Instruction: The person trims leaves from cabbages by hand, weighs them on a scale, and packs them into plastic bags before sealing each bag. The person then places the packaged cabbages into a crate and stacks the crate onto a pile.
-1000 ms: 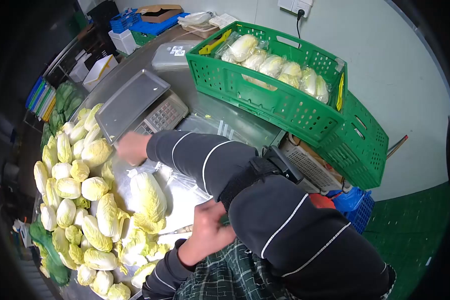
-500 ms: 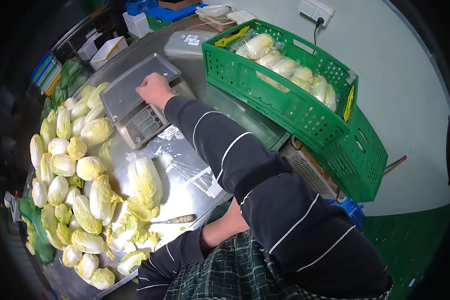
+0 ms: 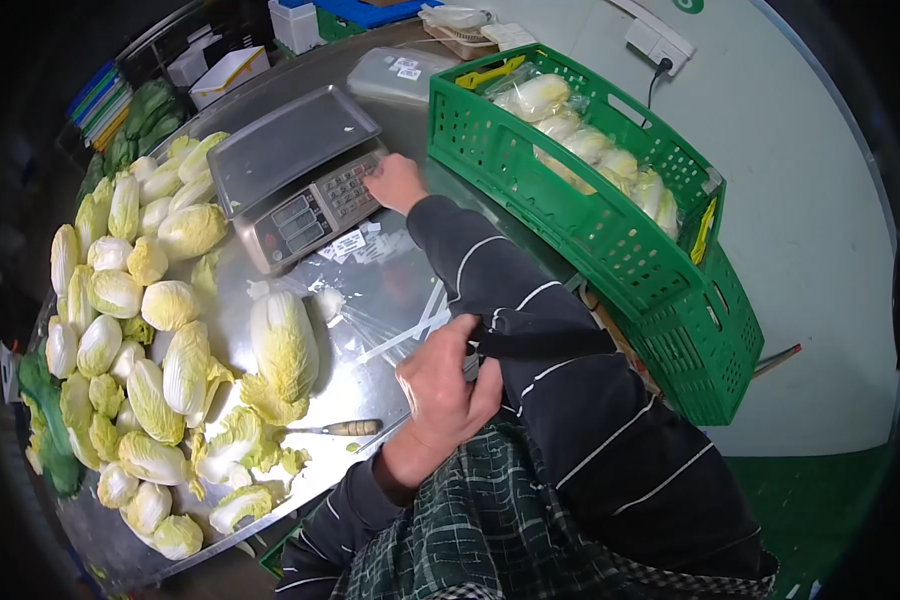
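The electronic scale (image 3: 282, 232) stands on the tabletop (image 3: 370, 372), its keypad just beside the right grip (image 3: 382, 180) and its flat metal pan (image 3: 295, 150) to the left of that grip. The right grip has its fingers bent at the keypad's right end; whether a fingertip presses a key cannot be told. The left grip (image 3: 470, 348) is nearer the body, its fingers partly curled against the dark striped sleeve (image 3: 500, 285) of the right arm; whether it pinches the cloth cannot be told.

Just below the right grip in the head view lie printed labels (image 3: 355, 245), and farther down, towards the left grip, clear plastic bags (image 3: 375, 328). Left of the left grip, one large napa cabbage (image 3: 284, 342) lies apart from the others. Between that cabbage and the body, a knife with a wooden handle (image 3: 352, 428) lies near the left grip, its blade towards loose cabbage leaves (image 3: 242, 440). Well apart from both grips, at the far left, is a spread pile of napa cabbages (image 3: 160, 375).

Right of the right grip, a green perforated crate (image 3: 570, 225) holds plastic-wrapped cabbages (image 3: 618, 165); another green crate (image 3: 705, 345) is below it. Beyond the right grip, a clear plastic stack (image 3: 390, 72) bears white labels.
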The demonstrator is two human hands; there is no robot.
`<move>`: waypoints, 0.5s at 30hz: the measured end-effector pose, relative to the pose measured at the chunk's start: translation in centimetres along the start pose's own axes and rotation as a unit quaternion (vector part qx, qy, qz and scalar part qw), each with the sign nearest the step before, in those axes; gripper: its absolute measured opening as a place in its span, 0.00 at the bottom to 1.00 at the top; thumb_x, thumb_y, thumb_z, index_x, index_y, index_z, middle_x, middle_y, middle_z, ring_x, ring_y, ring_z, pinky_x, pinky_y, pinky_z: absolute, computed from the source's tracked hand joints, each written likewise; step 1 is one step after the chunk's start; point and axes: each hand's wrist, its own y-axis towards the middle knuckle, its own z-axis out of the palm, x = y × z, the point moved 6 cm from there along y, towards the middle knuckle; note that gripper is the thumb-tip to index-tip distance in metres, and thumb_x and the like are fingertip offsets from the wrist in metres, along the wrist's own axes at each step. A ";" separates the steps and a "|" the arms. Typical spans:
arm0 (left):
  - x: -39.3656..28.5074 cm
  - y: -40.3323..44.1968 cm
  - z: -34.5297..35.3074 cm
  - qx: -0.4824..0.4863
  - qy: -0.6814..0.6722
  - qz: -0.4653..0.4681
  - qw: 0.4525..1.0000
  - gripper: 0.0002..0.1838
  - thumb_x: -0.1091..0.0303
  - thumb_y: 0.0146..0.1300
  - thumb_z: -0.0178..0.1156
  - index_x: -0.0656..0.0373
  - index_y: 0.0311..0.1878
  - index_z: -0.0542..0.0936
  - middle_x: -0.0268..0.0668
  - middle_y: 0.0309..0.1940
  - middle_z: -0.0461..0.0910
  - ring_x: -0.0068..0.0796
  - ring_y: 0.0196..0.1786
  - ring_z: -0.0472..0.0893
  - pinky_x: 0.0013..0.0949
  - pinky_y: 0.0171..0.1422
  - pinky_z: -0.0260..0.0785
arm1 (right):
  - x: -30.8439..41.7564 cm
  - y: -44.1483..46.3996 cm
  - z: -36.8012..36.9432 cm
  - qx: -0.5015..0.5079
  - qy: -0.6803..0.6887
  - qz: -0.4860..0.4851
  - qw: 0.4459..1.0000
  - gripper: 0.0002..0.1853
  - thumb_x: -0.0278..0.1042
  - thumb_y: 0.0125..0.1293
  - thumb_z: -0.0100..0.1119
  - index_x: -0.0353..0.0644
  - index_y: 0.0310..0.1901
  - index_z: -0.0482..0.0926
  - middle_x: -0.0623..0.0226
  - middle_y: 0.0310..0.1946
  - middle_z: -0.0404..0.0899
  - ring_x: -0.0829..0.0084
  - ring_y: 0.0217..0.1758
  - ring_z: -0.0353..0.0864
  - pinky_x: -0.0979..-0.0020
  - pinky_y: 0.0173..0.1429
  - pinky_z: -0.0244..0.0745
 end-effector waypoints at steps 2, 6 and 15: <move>-1.9 0.5 0.1 0.059 0.117 0.125 0.983 0.15 0.79 0.42 0.61 0.67 0.38 0.76 0.43 0.23 0.75 0.37 0.22 0.77 0.31 0.27 0.68 | -0.4 -1.5 -0.4 -0.019 -0.102 -0.022 0.994 0.09 0.36 0.53 0.59 0.39 0.31 0.82 0.55 0.25 0.82 0.60 0.33 0.84 0.60 0.37 0.78; -2.4 0.6 0.3 0.060 0.121 0.147 0.980 0.15 0.79 0.37 0.62 0.66 0.34 0.76 0.41 0.20 0.73 0.36 0.20 0.75 0.31 0.23 0.65 | 0.2 -3.9 0.4 0.140 -0.329 -0.133 0.924 0.09 0.32 0.52 0.59 0.46 0.36 0.84 0.59 0.35 0.83 0.60 0.43 0.83 0.60 0.44 0.77; -5.0 5.4 -0.9 -0.039 0.212 0.230 0.949 0.12 0.79 0.35 0.59 0.60 0.29 0.74 0.37 0.21 0.74 0.33 0.20 0.75 0.33 0.21 0.64 | -1.7 -5.4 4.1 0.269 -0.531 -0.182 0.783 0.18 0.40 0.62 0.46 0.41 0.46 0.82 0.60 0.46 0.82 0.63 0.48 0.82 0.57 0.46 0.77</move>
